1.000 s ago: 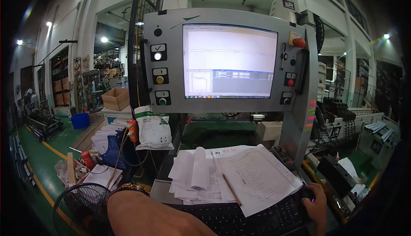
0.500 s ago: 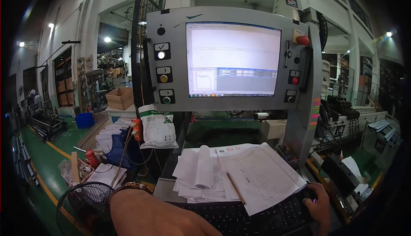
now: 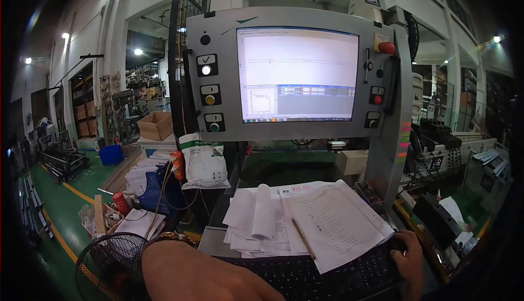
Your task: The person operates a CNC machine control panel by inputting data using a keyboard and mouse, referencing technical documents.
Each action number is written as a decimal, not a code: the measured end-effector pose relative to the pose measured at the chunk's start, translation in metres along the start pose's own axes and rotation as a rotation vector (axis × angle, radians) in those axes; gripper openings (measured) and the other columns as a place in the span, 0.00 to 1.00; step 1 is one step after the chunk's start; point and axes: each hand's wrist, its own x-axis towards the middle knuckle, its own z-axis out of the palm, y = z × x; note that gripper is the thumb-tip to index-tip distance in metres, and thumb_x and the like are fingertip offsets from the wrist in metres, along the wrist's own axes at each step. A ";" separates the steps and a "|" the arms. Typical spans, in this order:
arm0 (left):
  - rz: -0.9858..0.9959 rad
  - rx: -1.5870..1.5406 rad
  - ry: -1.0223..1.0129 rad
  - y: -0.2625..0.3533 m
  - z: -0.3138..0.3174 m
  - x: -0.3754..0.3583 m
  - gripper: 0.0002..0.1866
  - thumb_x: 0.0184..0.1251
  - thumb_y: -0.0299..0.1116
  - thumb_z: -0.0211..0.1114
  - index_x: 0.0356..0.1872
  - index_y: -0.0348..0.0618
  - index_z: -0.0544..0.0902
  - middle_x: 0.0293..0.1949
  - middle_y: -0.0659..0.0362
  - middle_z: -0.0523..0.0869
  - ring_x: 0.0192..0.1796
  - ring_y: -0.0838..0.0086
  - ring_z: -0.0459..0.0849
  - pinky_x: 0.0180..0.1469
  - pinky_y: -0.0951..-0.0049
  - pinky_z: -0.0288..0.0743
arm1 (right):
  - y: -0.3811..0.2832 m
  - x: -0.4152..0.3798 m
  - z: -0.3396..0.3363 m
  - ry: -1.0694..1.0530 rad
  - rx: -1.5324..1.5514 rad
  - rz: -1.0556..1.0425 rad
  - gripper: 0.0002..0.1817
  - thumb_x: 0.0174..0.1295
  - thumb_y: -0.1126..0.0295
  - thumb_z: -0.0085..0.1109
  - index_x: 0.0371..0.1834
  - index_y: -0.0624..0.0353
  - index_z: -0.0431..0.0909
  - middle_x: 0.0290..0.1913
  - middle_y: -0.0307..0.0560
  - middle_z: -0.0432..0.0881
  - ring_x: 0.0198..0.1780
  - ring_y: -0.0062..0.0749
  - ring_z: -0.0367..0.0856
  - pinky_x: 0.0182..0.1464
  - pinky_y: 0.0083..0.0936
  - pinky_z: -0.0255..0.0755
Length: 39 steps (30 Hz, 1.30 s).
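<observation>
My left hand (image 3: 204, 273) reaches in from the bottom edge, with a bracelet or watch (image 3: 173, 237) on its wrist. It lies over the left end of a black keyboard (image 3: 284, 271); its fingertips are out of view. At the keyboard's right end, my right hand (image 3: 410, 260) curls over a dark computer mouse (image 3: 402, 253) that shows a small purple glow. Between the hands, printed sheets (image 3: 338, 224) overlap the keyboard's upper edge, with a pencil (image 3: 303, 239) lying across them. A curled sheet (image 3: 263, 213) rests on the papers at left. Beyond stands a lit monitor (image 3: 300, 55).
The grey control panel (image 3: 284, 130) around the monitor carries buttons and a red emergency stop (image 3: 386, 48). To the left are a white bag (image 3: 204, 164), a blue basket of papers (image 3: 158, 191) and a black mesh fan guard (image 3: 103, 263). Machinery (image 3: 436, 142) stands at right.
The whole view has shifted very slightly. Both hands stay in nearly the same places, my right hand still on the mouse.
</observation>
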 end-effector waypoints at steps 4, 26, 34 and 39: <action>0.101 0.091 0.114 0.001 -0.004 0.030 0.18 0.76 0.41 0.74 0.29 0.37 0.90 0.30 0.51 0.88 0.31 0.58 0.87 0.48 0.54 0.88 | -0.001 -0.001 -0.002 -0.010 0.009 0.027 0.27 0.51 0.71 0.69 0.58 0.64 0.84 0.66 0.55 0.82 0.64 0.53 0.85 0.62 0.39 0.79; -0.026 0.243 0.220 -0.020 -0.005 0.024 0.43 0.66 0.70 0.74 0.50 0.27 0.89 0.45 0.44 0.93 0.41 0.51 0.92 0.53 0.55 0.85 | -0.009 0.000 -0.003 -0.022 0.052 0.082 0.28 0.51 0.72 0.68 0.60 0.62 0.84 0.67 0.54 0.82 0.64 0.52 0.85 0.63 0.39 0.77; -0.011 0.273 0.146 -0.018 -0.008 0.029 0.50 0.65 0.74 0.72 0.58 0.23 0.87 0.46 0.42 0.92 0.43 0.50 0.91 0.50 0.56 0.85 | -0.004 -0.002 -0.001 -0.002 -0.004 0.037 0.30 0.50 0.71 0.72 0.61 0.61 0.84 0.68 0.55 0.81 0.68 0.54 0.83 0.69 0.42 0.76; -0.031 0.225 0.176 -0.018 -0.002 0.027 0.52 0.65 0.74 0.72 0.61 0.23 0.85 0.45 0.40 0.91 0.43 0.51 0.91 0.48 0.59 0.84 | -0.006 -0.002 -0.002 -0.001 -0.009 0.037 0.30 0.51 0.71 0.73 0.61 0.61 0.83 0.68 0.56 0.81 0.69 0.55 0.82 0.71 0.43 0.75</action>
